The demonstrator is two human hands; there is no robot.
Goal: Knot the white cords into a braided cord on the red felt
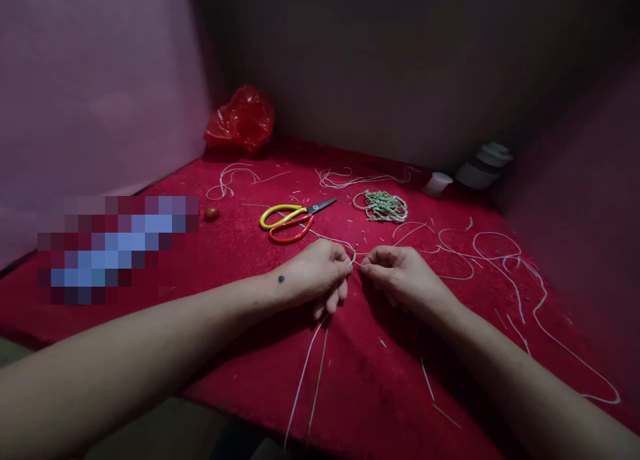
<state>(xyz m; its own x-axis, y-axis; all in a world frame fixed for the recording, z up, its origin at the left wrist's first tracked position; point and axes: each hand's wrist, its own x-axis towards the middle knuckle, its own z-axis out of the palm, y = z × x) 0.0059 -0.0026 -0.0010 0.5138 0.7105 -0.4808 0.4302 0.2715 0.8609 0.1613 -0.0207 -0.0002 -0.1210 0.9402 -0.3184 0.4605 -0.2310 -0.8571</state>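
Two bare hands meet near the middle of a red cloth (240, 293) that covers the table. The left hand (315, 273) is closed, and its fingertips pinch a short piece of thin cord (353, 257) of pale green colour. The right hand (400, 273) is closed too, with thumb and forefinger pressed on the same cord from the other side, so the cord is stretched in the small gap between the two hands. From under the left hand two long strands (310, 360) hang down toward the near edge of the cloth, one whitish and one more green; it cannot be told if they are the same cord as the pinched piece.

Behind the hands lie scissors (293, 220) with one yellow and one red handle, blades closed and pointing to the right. Just to the right of them rests a tangled green bundle of cord (383, 205). Loose white strands (500, 260) curl over the right part of the cloth, and some more (233, 179) lie at the back left. A small red bead (211, 213) sits to the left of the scissors. In the far corner there is a crumpled red plastic bag (243, 119), and at the back right a small white cup (439, 183) stands near a pale container (485, 165) that lies tilted. Many tiny cut pieces are scattered on the cloth.
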